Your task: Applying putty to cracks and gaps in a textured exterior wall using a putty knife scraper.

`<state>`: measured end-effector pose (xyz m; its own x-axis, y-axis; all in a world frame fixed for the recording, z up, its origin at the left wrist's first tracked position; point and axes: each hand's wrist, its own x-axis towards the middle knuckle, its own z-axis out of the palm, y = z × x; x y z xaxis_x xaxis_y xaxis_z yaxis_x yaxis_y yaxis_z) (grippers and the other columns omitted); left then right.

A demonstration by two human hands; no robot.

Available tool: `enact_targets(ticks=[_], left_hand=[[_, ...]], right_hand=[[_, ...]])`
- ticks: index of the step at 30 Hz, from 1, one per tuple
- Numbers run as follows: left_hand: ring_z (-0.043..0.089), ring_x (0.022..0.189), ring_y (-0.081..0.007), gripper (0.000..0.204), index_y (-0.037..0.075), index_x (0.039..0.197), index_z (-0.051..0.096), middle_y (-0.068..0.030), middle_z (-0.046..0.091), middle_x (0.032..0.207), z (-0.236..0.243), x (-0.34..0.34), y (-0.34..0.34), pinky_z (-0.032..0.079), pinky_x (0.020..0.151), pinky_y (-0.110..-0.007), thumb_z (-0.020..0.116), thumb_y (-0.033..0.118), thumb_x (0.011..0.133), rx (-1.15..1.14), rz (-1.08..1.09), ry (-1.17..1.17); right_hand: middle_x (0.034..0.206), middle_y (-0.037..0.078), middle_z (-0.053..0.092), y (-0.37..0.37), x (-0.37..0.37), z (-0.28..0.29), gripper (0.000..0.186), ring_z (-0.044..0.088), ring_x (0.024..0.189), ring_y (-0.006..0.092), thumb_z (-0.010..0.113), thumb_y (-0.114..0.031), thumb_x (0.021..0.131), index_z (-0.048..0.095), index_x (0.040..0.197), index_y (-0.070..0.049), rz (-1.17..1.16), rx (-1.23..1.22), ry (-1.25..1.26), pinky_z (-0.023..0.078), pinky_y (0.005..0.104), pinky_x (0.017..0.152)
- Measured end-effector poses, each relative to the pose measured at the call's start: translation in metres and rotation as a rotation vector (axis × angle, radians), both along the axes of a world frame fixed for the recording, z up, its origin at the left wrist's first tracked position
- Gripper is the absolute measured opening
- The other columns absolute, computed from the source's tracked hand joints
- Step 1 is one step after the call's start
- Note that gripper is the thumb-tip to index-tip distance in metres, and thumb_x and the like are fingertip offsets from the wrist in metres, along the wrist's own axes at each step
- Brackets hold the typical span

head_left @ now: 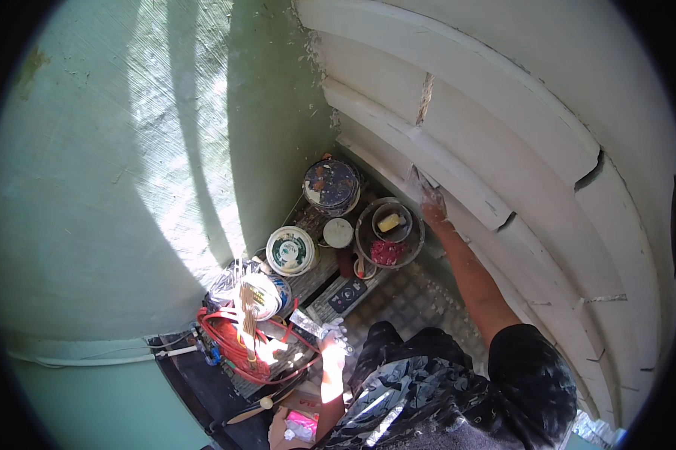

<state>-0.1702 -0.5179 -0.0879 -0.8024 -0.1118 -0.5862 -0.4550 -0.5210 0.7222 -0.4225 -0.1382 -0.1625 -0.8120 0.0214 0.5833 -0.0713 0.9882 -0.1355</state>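
Observation:
My right hand (432,204) reaches out to the white stepped moulding (458,127) and presses a small scraper (417,178) against one of its ledges; fingers and blade are smeared white. My left hand (331,346) hangs low in bright sun over the cluttered shelf. It seems closed on a flat silvery blade (305,321) that sticks out to the left. A round basin (365,225) below my right hand holds a small dish with a yellow lump (389,222) and a red rag (386,252).
A paint can with a stained dark lid (332,186), a white and green lidded tub (291,250) and a small white lid (338,232) stand by the green wall (90,187). A coiled red cable (240,351), a tub of sticks (257,294) and a dark keypad (347,294) lie nearer. Checkered metal plate (409,300) lies underfoot.

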Motion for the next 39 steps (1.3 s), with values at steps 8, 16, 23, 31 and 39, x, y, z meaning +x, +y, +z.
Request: enact_targets(ticks=[8, 16, 23, 31, 39], left_hand=[[0.049, 0.047, -0.0119, 0.007, 0.004, 0.079, 0.052, -0.0140, 0.061, 0.090, -0.004, 0.001, -0.010, 0.043, 0.044, -0.023, 0.047, 0.001, 0.075, -0.010, 0.048, 0.004], [0.056, 0.060, -0.0147, 0.005, 0.005, 0.077, 0.052, -0.0158, 0.059, 0.094, -0.013, 0.018, -0.005, 0.048, 0.055, -0.023, 0.053, 0.010, 0.079, -0.049, 0.037, 0.170], [0.057, 0.070, -0.0157, 0.010, 0.004, 0.090, 0.051, -0.0172, 0.058, 0.103, -0.039, 0.046, -0.041, 0.049, 0.053, -0.024, 0.055, 0.005, 0.081, 0.165, 0.164, 0.143], [0.056, 0.061, -0.0190, 0.060, -0.008, 0.120, 0.043, -0.0111, 0.058, 0.083, -0.102, 0.081, -0.070, 0.048, 0.051, -0.031, 0.045, 0.043, 0.088, 0.501, 0.202, 0.101], [0.058, 0.058, -0.0173, 0.027, 0.001, 0.102, 0.058, -0.0064, 0.058, 0.072, -0.016, 0.058, 0.009, 0.047, 0.050, -0.030, 0.047, 0.008, 0.079, -0.231, 0.419, -0.210]], right_hand=[[0.121, 0.009, 0.057, -0.016, -0.007, -0.045, 0.032, 0.053, 0.107, 0.0249, 0.051, -0.015, 0.081, 0.059, 0.111, -0.009, -0.033, 0.052, -0.530, 0.040, 0.0428, 0.093], [0.116, 0.008, 0.060, -0.042, -0.087, 0.009, 0.046, 0.056, 0.101, 0.0242, 0.051, -0.008, 0.078, 0.053, 0.124, -0.011, 0.069, 0.116, -0.170, 0.044, 0.0397, 0.087], [0.112, 0.014, 0.061, -0.072, -0.091, -0.030, 0.051, 0.056, 0.104, 0.0284, 0.051, -0.006, 0.076, 0.051, 0.127, -0.009, -0.150, -0.092, -0.496, 0.044, 0.0425, 0.088], [0.121, 0.010, 0.057, -0.063, -0.122, -0.019, 0.054, 0.055, 0.107, 0.0304, 0.052, -0.007, 0.075, 0.048, 0.129, -0.012, 0.075, -0.263, -0.290, 0.044, 0.0464, 0.090], [0.126, 0.010, 0.053, -0.062, -0.163, -0.060, 0.048, 0.052, 0.110, 0.0309, 0.050, -0.006, 0.078, 0.050, 0.126, -0.010, 0.224, -0.219, -0.380, 0.043, 0.0439, 0.093]])
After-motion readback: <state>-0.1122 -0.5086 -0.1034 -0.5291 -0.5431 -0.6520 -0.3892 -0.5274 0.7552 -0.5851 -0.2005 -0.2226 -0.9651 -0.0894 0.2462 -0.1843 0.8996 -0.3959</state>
